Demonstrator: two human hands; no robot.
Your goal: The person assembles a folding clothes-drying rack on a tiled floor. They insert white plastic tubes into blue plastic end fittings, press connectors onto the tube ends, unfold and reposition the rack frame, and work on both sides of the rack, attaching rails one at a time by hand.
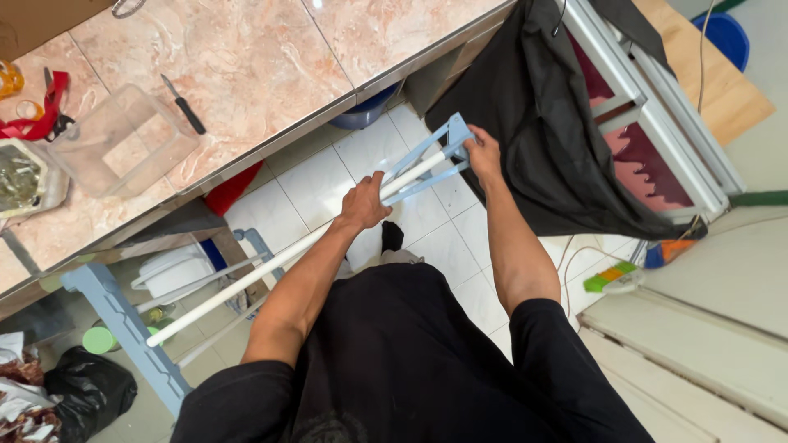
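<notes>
I hold a folding rack made of white rods and light blue end bars, lying across in front of me above the white tiled floor. My left hand is closed around a white rod near the middle of the rack. My right hand grips the blue end bar at the far end. The other blue end bar reaches down toward the lower left. My black clothing fills the bottom of the view.
A pink marble counter runs along the upper left with a clear plastic box, a black-handled knife and red scissors. A black cloth drapes over a white frame on the right. A black bag sits lower left.
</notes>
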